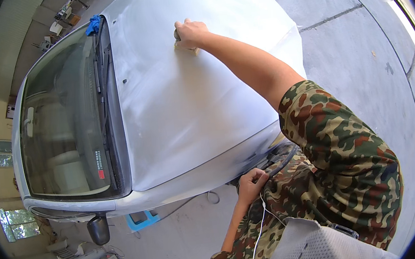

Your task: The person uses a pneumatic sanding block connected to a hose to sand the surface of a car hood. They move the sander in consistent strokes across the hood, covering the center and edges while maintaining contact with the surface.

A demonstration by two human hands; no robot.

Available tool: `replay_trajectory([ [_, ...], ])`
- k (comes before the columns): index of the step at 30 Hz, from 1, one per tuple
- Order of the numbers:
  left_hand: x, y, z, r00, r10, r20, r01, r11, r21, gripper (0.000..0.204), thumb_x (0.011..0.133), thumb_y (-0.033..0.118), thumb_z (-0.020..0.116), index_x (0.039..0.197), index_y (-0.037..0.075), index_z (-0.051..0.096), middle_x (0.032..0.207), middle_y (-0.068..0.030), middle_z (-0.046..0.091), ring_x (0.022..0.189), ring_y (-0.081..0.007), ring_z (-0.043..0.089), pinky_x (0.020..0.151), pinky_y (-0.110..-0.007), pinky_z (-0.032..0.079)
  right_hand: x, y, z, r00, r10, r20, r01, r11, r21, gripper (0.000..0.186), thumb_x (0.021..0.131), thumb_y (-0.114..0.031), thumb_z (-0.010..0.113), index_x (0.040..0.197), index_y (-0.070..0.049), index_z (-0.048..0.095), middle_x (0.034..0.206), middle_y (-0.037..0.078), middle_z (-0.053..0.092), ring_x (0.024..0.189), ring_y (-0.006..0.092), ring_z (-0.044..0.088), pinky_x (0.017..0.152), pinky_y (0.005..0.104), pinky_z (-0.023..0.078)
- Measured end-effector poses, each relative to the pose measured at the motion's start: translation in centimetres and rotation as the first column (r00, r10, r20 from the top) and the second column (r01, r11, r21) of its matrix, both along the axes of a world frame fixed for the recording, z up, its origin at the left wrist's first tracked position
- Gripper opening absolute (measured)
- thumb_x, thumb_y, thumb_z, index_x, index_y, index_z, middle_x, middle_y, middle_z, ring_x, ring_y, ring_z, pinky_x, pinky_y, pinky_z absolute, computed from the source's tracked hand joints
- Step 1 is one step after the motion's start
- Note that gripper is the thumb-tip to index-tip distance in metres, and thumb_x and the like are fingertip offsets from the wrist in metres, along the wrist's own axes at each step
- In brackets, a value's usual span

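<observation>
Right grip: fingers curled over a small block, which I log as gripped. Position: beneath the palm, on the hood, well in from the near edge. The right arm reaches across to it and is by far the nearer. Long axis: I cannot tell; the hand covers most of it. Appearance: a yellowish edge below, something darker by the fingertips.

Left grip: low, near the body, closed on what I read as a dark hose. One white cord hangs beside it.

Hood: broad, whitish, dull and hazy, with soft shadow under the right arm.

Farther out, I count a windshield with dark wipers, a crumpled blue cloth at its far corner, a black side mirror and a blue stool on the floor.
</observation>
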State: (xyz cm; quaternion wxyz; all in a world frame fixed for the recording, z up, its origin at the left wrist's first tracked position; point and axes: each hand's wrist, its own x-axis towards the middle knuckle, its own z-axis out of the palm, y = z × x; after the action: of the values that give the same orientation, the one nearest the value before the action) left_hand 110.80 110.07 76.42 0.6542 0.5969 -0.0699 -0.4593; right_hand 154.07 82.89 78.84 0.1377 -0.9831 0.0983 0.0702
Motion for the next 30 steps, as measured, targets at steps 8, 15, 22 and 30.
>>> replay_trajectory([
  [8,-1.3,0.8,0.2,0.998,0.06,-0.021,-0.058,0.996,0.064,0.027,0.096,0.027,0.077,0.092,0.001,0.071,0.075,0.0012,0.067,0.072,-0.0047,0.055,0.068,-0.023,0.045,-1.5,-6.5,0.9,0.984,-0.177,0.005,0.177,0.98,-0.09,0.059,0.089,-0.044,0.073,0.135,-0.011,0.055,0.129,0.019,0.062,0.114,0.0347,0.068,0.093,0.0443,0.056],
  [15,-3.0,2.8,0.5,0.991,0.118,0.062,-0.123,0.988,0.09,0.026,0.096,0.026,0.077,0.092,0.002,0.07,0.074,0.0018,0.066,0.071,-0.0043,0.055,0.067,-0.024,0.045,-2.9,-13.3,1.3,0.939,-0.34,0.044,0.343,0.933,-0.11,0.068,0.091,-0.05,0.071,0.142,-0.01,0.052,0.133,0.021,0.063,0.121,0.0359,0.065,0.098,0.045,0.055],
  [22,-5.1,5.0,2.8,0.977,0.208,0.047,-0.211,0.976,0.063,0.024,0.096,0.023,0.077,0.096,0.0,0.069,0.079,0.001,0.067,0.075,-0.0042,0.058,0.071,-0.022,0.047,-3.6,-17.3,3.9,0.889,-0.457,0.014,0.456,0.883,-0.111,0.069,0.092,-0.05,0.066,0.145,-0.01,0.048,0.136,0.021,0.063,0.129,0.0355,0.06,0.104,0.0457,0.051],
  [30,-5.3,6.2,2.4,0.964,0.265,0.023,-0.266,0.961,0.071,0.026,0.097,0.025,0.076,0.096,0.0,0.069,0.077,0.0016,0.066,0.073,-0.0047,0.057,0.07,-0.023,0.046,-0.2,-10.9,5.1,0.936,-0.352,0.013,0.351,0.929,-0.117,0.063,0.092,-0.043,0.066,0.145,-0.012,0.049,0.143,0.023,0.054,0.126,0.0379,0.062,0.102,0.0465,0.052],
])
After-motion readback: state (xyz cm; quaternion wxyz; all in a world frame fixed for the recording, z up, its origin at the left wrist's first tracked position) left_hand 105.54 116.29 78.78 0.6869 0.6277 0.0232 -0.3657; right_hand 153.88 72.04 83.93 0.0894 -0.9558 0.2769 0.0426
